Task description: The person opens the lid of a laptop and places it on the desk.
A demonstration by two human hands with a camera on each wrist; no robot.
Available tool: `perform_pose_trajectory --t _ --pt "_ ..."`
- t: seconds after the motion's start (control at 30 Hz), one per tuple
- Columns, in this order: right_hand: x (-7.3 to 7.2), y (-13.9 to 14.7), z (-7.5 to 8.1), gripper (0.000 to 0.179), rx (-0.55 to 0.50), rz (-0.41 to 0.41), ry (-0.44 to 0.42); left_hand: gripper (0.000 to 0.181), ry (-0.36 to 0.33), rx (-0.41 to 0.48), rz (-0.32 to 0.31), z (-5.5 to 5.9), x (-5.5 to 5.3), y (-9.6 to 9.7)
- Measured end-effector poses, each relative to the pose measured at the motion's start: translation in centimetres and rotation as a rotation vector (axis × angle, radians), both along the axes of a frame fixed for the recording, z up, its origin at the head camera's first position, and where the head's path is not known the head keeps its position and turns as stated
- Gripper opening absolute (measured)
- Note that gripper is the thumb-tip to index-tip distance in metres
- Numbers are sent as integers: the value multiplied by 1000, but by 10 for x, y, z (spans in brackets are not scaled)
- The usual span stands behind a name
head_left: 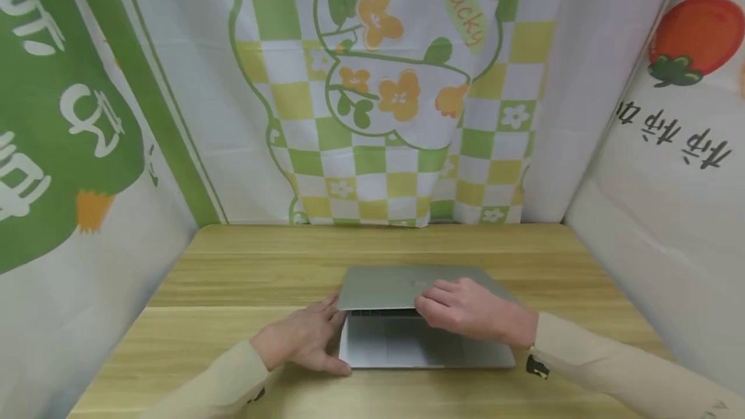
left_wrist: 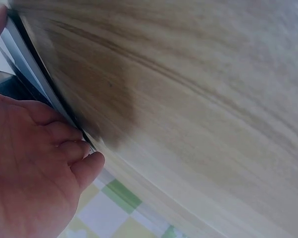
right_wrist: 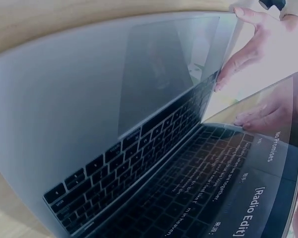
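Note:
A silver laptop [head_left: 372, 344] rests on the wooden table with its lid [head_left: 381, 286] only partly raised, tilted low over the keyboard [right_wrist: 139, 153]. My right hand [head_left: 460, 308] grips the front edge of the lid, fingers curled over it. Beside the laptop's left edge lies my left hand [head_left: 308, 338], its thumb by the front corner and its fingers along the side. In the left wrist view the left hand's fingertips [left_wrist: 89, 168] meet the laptop's edge. White lyrics text shows on the lit screen [right_wrist: 253, 183] in the right wrist view.
The wooden table [head_left: 250, 270] reaches back to a hanging cloth [head_left: 372, 167] with green and yellow checks. Printed white panels stand close on both sides, the right one [head_left: 658, 212] bearing a red fruit picture.

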State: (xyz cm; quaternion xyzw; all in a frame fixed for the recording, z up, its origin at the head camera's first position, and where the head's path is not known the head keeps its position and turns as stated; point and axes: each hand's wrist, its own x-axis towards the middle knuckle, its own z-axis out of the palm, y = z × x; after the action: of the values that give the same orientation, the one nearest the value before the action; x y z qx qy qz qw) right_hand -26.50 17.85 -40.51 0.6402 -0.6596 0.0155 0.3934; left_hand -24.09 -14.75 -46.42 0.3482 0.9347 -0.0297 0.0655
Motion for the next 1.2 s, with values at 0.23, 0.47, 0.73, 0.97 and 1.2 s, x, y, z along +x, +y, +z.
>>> perform_pose_trajectory --t 0.23,0.47,0.73,0.97,1.2 --pt "-7 2 12 17 -9 -48 -39 114 -17 -32 -2 0 -3 3" --pt "-20 2 26 20 -39 -93 -126 116 -42 -49 8 0 -2 5" --pt "-26 2 31 13 -59 -138 -136 116 -26 -72 3 1 -2 5" --pt "-29 2 36 18 -107 -225 -150 116 -29 -80 8 2 -4 4" --pt "-32 3 41 27 -124 -313 -144 116 -46 -71 27 0 -3 4"
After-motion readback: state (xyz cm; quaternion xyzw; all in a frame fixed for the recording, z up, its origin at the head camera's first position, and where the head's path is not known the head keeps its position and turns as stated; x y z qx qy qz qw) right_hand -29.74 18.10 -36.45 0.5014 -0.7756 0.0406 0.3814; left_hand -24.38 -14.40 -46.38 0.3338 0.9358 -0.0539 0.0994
